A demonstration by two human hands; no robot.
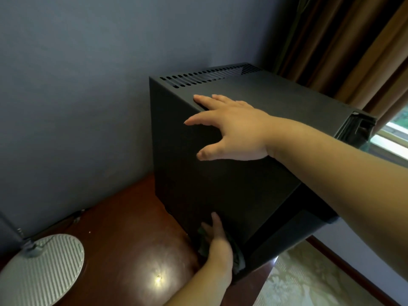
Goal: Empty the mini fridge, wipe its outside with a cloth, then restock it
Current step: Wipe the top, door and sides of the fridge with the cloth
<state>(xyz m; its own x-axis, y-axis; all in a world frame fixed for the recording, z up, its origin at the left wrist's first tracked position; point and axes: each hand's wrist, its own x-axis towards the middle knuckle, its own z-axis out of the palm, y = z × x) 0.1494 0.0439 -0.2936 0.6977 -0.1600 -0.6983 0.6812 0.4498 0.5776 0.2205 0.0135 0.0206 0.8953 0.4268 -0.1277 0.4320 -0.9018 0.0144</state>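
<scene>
Silver ribbed lamp base (42,268) sits far left on the reddish wooden table (123,228). Next I log my left hand (217,241), fingers straight, pressing a dark cloth (239,262) against the lower side of the black mini fridge (220,184) on that table. My right hand (231,127) lies flat and spread on the fridge's top edge, gripping nothing; brown curtain (364,51) far right.

The single head-worn wide-angle view looks down from close above the mini fridge (231,186) and wooden tabletop (123,228).
</scene>
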